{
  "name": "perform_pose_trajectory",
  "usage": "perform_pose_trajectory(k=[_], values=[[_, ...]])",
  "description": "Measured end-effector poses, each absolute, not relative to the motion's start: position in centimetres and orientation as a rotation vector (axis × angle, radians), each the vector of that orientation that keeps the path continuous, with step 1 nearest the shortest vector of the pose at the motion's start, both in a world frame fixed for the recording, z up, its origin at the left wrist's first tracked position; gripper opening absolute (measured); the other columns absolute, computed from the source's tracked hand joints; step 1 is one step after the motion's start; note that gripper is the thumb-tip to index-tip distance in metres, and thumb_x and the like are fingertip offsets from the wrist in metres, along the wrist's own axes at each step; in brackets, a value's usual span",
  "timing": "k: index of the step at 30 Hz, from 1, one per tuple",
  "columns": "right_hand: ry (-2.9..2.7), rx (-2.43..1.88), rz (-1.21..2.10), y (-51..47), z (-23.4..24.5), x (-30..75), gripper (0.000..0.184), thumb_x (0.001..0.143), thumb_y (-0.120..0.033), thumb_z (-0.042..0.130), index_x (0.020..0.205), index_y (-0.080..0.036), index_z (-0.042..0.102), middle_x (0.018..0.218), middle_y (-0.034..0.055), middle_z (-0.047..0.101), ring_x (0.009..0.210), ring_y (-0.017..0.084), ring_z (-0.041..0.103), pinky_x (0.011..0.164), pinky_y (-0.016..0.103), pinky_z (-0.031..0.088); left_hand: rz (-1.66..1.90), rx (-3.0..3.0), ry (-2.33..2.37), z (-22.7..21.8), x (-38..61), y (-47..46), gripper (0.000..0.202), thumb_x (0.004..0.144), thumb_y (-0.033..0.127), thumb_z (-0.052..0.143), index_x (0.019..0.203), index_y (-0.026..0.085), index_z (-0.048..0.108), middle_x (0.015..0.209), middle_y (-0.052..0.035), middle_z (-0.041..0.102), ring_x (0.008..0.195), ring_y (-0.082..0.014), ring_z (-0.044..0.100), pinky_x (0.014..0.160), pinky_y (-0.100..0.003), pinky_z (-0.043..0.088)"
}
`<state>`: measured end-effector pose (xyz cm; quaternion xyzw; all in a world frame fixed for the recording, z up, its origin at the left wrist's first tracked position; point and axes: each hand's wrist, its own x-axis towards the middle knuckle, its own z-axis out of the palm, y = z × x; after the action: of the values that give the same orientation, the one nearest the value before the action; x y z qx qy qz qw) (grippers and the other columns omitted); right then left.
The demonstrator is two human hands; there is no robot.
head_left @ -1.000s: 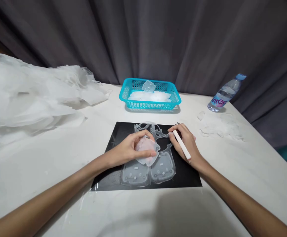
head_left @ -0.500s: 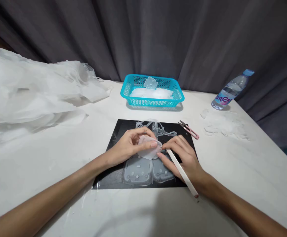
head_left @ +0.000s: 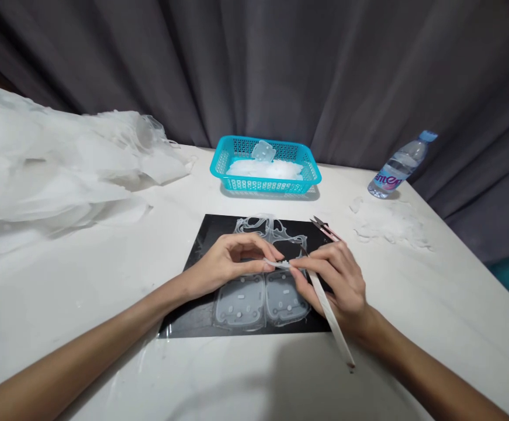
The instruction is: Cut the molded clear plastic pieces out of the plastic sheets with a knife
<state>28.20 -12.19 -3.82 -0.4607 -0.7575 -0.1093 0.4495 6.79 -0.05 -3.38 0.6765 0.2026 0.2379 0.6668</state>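
My left hand (head_left: 230, 260) pinches one edge of a small translucent silicone pad (head_left: 279, 264), now seen almost edge-on. At its other edge, the thumb and fingertips of my right hand (head_left: 335, 278) are closed on the pad. White tweezers (head_left: 331, 318) lie across the right palm, their dark curved tip pointing away from me. Beneath both hands is a black board (head_left: 184, 310). Two more translucent silicone pads, a left one (head_left: 241, 301) and a right one (head_left: 286, 298), lie flat on it, with thin trimmed silicone strips (head_left: 272, 228) at its far edge.
Pink thread snips (head_left: 326, 228) lie at the board's far right corner. Behind stands a blue basket (head_left: 265, 186) holding silicone pieces. A water bottle (head_left: 398, 169) and a pile of scraps (head_left: 390, 225) are at right. Large white translucent sheets (head_left: 61, 169) heap at left.
The pad has turned from facing me to nearly edge-on between my hands. My right hand has shifted slightly right, and the tweezers' tip now shows. The view has moved a little.
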Motion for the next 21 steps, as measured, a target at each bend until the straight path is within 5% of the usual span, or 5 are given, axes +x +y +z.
perform_pose_trajectory(k=[13,21], values=[[-1.908,-1.114,-0.371,-12.19,-3.90,28.00,0.018,0.093,-0.011,0.074,0.107,-0.019,0.069,0.082,0.0037,0.069,0.077,0.018,0.060,0.069,0.033,0.052,0.459,1.518,0.377,-3.51,6.60,0.35,0.007,0.092,0.023,0.081,0.098,0.022,0.084,0.109,-0.0068,0.082,0.099,-0.0173,0.077,0.089,-0.026,0.060],[-1.917,-1.126,-0.495,-12.58,-3.59,28.30,0.018,0.091,-0.012,0.078,0.104,-0.021,0.072,0.081,0.0016,0.070,0.079,0.018,0.059,0.074,0.032,0.053,0.511,1.651,0.330,-3.90,6.32,0.60,0.008,0.091,0.022,0.082,0.097,0.025,0.086,0.126,-0.0108,0.077,0.112,-0.0233,0.074,0.096,-0.038,0.060]])
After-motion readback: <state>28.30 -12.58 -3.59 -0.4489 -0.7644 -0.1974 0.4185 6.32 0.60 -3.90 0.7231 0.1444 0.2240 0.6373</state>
